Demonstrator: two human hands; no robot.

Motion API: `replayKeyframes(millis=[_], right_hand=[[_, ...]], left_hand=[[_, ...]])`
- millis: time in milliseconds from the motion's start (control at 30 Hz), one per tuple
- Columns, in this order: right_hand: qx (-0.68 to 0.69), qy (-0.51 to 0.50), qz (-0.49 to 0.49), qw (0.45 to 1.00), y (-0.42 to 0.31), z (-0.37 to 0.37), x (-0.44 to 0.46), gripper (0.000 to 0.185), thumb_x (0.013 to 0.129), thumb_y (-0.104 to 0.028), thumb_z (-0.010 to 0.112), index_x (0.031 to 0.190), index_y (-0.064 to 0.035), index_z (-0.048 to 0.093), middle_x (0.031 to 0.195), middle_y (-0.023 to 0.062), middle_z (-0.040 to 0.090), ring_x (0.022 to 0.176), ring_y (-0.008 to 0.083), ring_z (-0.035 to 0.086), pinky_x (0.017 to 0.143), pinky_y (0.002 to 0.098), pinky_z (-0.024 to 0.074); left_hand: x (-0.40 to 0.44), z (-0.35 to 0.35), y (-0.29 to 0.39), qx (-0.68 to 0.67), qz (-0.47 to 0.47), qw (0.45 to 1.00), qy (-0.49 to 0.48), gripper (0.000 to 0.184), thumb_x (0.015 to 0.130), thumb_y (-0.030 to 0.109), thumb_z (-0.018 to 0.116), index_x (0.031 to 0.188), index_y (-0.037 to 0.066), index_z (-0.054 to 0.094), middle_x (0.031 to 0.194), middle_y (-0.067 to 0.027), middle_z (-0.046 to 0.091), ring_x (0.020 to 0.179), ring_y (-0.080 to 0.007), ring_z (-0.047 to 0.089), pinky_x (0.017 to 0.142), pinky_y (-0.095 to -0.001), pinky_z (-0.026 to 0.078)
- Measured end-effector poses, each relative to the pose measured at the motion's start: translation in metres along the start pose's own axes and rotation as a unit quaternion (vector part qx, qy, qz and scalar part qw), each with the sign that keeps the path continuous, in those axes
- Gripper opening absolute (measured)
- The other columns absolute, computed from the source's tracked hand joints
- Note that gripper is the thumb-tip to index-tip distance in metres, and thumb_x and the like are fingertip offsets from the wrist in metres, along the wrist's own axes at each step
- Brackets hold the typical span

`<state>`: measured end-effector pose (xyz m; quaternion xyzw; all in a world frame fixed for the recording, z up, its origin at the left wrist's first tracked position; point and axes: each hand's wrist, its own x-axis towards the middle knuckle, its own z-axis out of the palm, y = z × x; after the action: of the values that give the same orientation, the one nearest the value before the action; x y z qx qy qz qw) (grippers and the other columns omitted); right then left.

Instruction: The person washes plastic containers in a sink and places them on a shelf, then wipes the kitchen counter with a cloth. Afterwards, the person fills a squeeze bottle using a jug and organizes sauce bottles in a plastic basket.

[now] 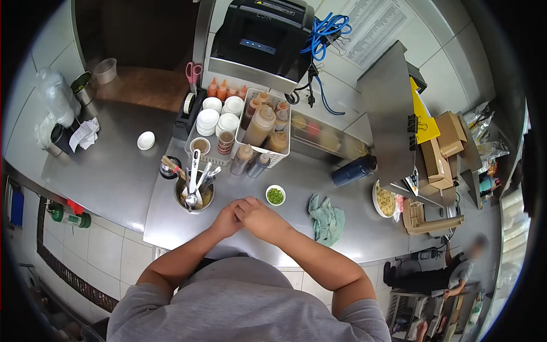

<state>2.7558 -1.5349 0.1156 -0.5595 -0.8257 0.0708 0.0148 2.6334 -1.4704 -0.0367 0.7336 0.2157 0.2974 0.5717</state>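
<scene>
Pressing together over steel ctr [370,233], L hand [228,219] & R hand [257,216] are meeting nr greens bowl [276,195]; finger closure unclear.

Between my clasped fingers [246,204] and the two squeeze bottles [242,159], bare surface [239,186] leaves me a way forward. To my left the utensil pot [210,199] blocks me, handles jutting up; just beside my right stands the greens bowl [267,195]. Beyond it, a gap runs until the crumpled cloth [326,222].
</scene>
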Motion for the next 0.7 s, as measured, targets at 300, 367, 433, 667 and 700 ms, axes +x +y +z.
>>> replayKeyframes(millis=[300,367,433,667,700], right_hand=[[0.066,0.01,-0.027,0.997,0.011,-0.003,0.006,0.028,0.075,-0.002,0.057,0.103,-0.0019,0.061,0.11,0.0125,0.061,0.104,0.0293,0.055,0.09,0.0355,0.0481],[0.039,-0.002,0.01,0.999,0.008,-0.002,0.008,0.027,0.076,-0.002,0.057,0.103,-0.001,0.06,0.108,0.0134,0.061,0.103,0.0295,0.056,0.088,0.0359,0.0484],[0.013,-0.016,0.05,0.999,0.005,-0.003,0.009,0.027,0.076,-0.002,0.058,0.102,-0.0001,0.06,0.105,0.0143,0.061,0.102,0.0297,0.057,0.087,0.0362,0.0488],[0.028,-0.061,0.08,0.994,0.009,-0.012,0.009,0.025,0.078,-0.004,0.057,0.103,0.0,0.058,0.098,0.0145,0.06,0.098,0.03,0.058,0.084,0.0371,0.05],[0.043,-0.016,0.042,0.998,0.011,-0.013,0.008,0.024,0.078,-0.004,0.058,0.102,-0.0004,0.058,0.097,0.0142,0.061,0.097,0.0301,0.059,0.083,0.0373,0.0503]], left_hand=[[0.01,-0.008,-0.007,-0.024,0.006,0.999,-0.04,0.051,0.072,0.011,0.077,0.116,0.004,0.053,0.099,-0.012,0.064,0.078,-0.0208,0.064,0.068,-0.0331,0.052],[0.013,-0.006,-0.009,0.026,-0.02,0.998,-0.046,0.053,0.071,0.013,0.078,0.117,0.005,0.053,0.093,-0.0132,0.065,0.077,-0.0245,0.064,0.069,-0.0362,0.052],[0.014,-0.004,-0.012,0.033,-0.02,0.998,-0.041,0.054,0.07,0.013,0.078,0.117,0.005,0.053,0.093,-0.0142,0.065,0.078,-0.0267,0.064,0.07,-0.0372,0.052],[0.014,0.0,-0.012,-0.044,-0.068,0.996,-0.045,0.054,0.07,0.01,0.077,0.117,0.007,0.052,0.1,-0.0173,0.065,0.09,-0.0343,0.065,0.077,-0.0386,0.052],[0.014,0.001,-0.013,-0.045,-0.069,0.996,-0.043,0.054,0.07,0.01,0.077,0.117,0.007,0.052,0.1,-0.0173,0.065,0.09,-0.0343,0.065,0.077,-0.0386,0.052]])
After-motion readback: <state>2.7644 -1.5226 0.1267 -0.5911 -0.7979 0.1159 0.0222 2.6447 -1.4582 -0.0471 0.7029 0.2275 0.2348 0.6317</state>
